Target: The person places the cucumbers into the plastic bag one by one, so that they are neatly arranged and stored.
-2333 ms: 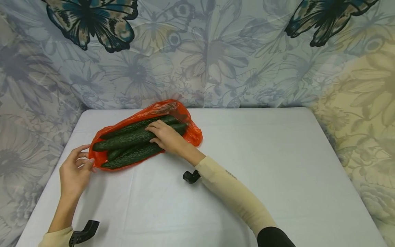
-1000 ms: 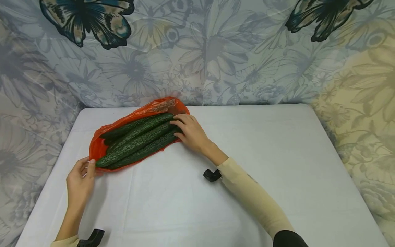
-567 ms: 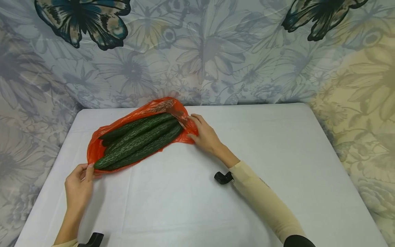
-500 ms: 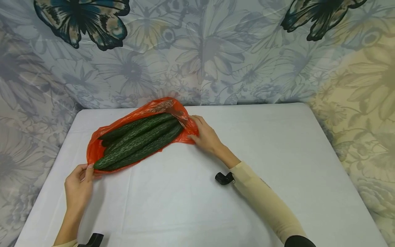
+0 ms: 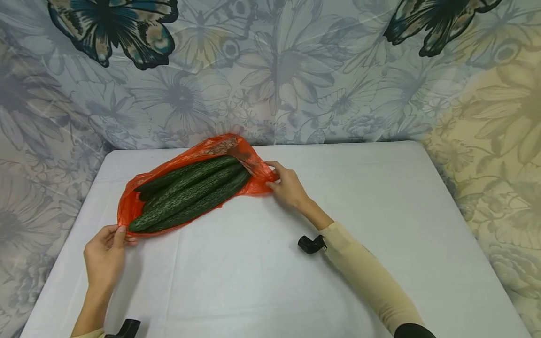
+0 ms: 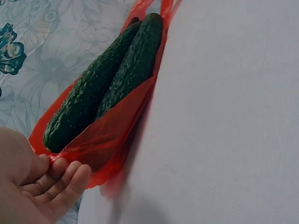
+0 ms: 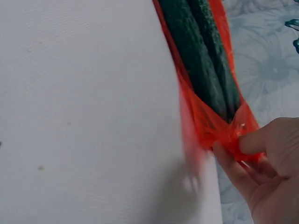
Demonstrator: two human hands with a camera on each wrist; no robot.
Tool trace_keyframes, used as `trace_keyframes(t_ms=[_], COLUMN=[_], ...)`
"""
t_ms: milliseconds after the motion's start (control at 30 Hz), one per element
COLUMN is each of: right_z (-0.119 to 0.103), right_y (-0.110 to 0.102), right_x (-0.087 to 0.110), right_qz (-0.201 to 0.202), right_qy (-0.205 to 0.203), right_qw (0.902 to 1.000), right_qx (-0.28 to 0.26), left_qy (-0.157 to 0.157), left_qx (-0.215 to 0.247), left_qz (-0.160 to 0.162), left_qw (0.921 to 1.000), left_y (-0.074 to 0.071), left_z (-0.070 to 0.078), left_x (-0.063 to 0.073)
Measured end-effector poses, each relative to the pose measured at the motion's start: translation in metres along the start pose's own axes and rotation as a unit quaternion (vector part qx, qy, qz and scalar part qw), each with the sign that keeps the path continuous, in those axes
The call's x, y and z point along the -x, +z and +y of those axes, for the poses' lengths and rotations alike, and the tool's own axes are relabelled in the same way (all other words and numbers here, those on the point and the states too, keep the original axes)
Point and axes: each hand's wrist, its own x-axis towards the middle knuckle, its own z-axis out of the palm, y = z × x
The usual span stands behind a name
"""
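A red plastic bag (image 5: 261, 180) lies at the back left of the table, its mouth spread wide. Several long dark green cucumbers (image 5: 194, 192) rest side by side inside it, slanting up to the right. My left hand (image 5: 104, 256) pinches the bag's near left end between thumb and fingers. In the left wrist view, thumb and fingertips (image 6: 74, 173) close on the film just below a cucumber's end. At the other end my right hand (image 5: 289, 188) pinches the bag's right edge; the right wrist view shows the film bunched between thumb (image 7: 254, 141) and fingers.
A white-covered table (image 5: 270, 263) carries the bag. Patterned cloth (image 5: 287, 75) with flowers and butterflies hangs right behind its back edge and along both sides. A black camera mount (image 5: 311, 244) juts from the right sleeve, another from the left (image 5: 128, 327).
My right hand has moved right, off the cucumbers and onto the bag's right end, pulling its edge outward. One cucumber shifted to the near side. My left hand slid slightly nearer along the rim.
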Motion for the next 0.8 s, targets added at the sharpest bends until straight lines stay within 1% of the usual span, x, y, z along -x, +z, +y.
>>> trace_keyframes(t_ms=[100,233,300,400,500,567,600,633,700,767,800], right_z=[-0.004,-0.013,-0.017,-0.025,-0.031,-0.035,-0.036,-0.037,-0.036,-0.035,-0.033], right_y=[-0.008,-0.019,-0.024,-0.031,-0.038,-0.042,-0.043,-0.044,-0.044,-0.044,-0.043], right_x=[-0.002,-0.007,-0.010,-0.012,-0.014,-0.015,-0.015,-0.014,-0.013,-0.011,-0.009], right_qz=[0.020,0.049,0.065,0.094,0.133,0.148,0.150,0.146,0.127,0.105,0.096], right_qy=[-0.010,-0.033,-0.049,-0.069,-0.082,-0.086,-0.086,-0.086,-0.081,-0.072,-0.068], right_qw=[0.9996,0.9965,0.9934,0.9863,0.9761,0.9713,0.9705,0.9708,0.9759,0.9814,0.9842], right_qx=[-0.020,-0.058,-0.080,-0.117,-0.152,-0.165,-0.168,-0.169,-0.158,-0.144,-0.133], left_qy=[0.006,0.019,0.027,0.038,0.051,0.054,0.052,0.048,0.031,0.015,0.010], left_qx=[0.012,0.006,-0.003,0.003,0.041,0.090,0.118,0.145,0.190,0.213,0.207], left_qz=[0.009,0.020,0.027,0.041,0.061,0.071,0.073,0.073,0.069,0.064,0.061], left_qw=[0.9999,0.9996,0.9993,0.9984,0.9960,0.9920,0.9889,0.9856,0.9789,0.9748,0.9763], left_y=[-0.001,-0.003,-0.005,-0.006,-0.007,-0.008,-0.009,-0.009,-0.009,-0.010,-0.010], left_z=[0.000,0.005,0.010,0.015,0.019,0.021,0.021,0.021,0.019,0.017,0.016], left_x=[-0.002,-0.004,-0.004,-0.005,-0.006,-0.007,-0.007,-0.007,-0.006,-0.006,-0.006])
